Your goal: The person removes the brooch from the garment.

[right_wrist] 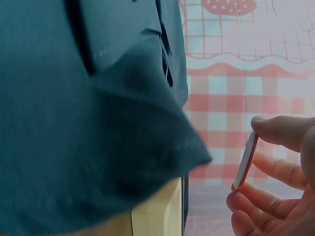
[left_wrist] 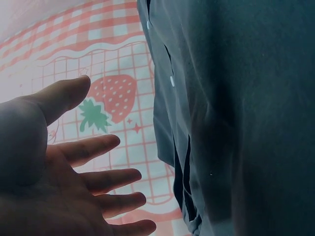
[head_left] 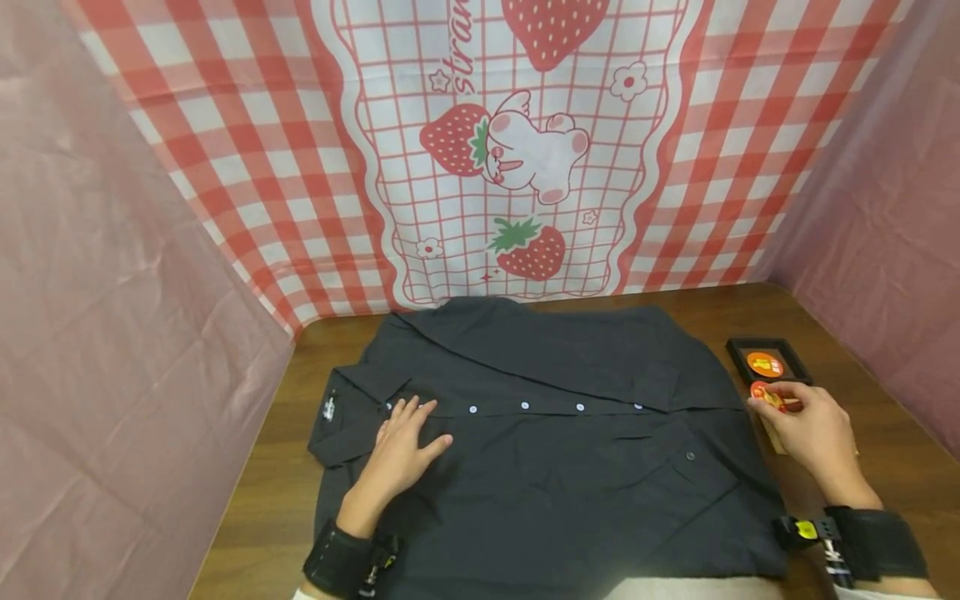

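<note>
A dark button-up shirt [head_left: 555, 492] lies spread on the table, its collar toward the left and a row of pale buttons running across. My left hand [head_left: 402, 454] has its fingers spread over the shirt near the collar; in the left wrist view that hand [left_wrist: 83, 182] holds nothing. At the right edge of the shirt, my right hand [head_left: 817, 429] pinches a round red-and-yellow badge [head_left: 767, 395] between thumb and fingers. The right wrist view shows this badge [right_wrist: 246, 160] edge-on, with a pale back and a red rim.
Just beyond the right hand sits a black tray [head_left: 798, 362] containing an orange round badge [head_left: 765, 363]. A pale yellowish block [right_wrist: 160, 214] lies beside the shirt, partly hidden. Checked strawberry cloth [head_left: 270, 150] hangs behind the wooden table [head_left: 258, 467], with pink curtains [head_left: 142, 317] at both sides.
</note>
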`<state>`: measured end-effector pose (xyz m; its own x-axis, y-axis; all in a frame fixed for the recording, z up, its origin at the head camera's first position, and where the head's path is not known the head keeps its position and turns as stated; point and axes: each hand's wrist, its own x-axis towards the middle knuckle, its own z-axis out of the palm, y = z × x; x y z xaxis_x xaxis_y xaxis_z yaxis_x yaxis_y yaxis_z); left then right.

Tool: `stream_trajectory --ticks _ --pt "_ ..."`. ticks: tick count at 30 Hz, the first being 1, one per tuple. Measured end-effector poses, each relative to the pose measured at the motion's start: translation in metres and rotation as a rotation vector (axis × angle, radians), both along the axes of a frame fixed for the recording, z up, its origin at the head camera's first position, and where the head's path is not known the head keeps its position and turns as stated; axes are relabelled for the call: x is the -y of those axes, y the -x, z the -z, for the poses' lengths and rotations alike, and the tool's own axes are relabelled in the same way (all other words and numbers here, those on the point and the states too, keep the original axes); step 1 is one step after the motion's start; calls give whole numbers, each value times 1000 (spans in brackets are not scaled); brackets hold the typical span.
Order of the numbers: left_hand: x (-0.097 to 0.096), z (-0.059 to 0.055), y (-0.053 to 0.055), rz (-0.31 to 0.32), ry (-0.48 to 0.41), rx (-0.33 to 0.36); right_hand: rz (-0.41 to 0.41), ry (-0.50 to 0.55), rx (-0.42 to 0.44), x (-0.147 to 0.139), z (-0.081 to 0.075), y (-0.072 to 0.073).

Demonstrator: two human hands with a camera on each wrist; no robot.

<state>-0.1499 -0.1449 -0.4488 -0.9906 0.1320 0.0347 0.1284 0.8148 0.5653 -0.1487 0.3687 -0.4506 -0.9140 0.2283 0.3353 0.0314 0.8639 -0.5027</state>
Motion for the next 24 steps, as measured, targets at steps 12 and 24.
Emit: stream_trajectory --ticks 12,24 --pt "0 2 0 4 -8 17 29 -11 82 -17 -1 -2" --pt "2 0 0 9 -5 16 52 -20 147 -28 3 -3"
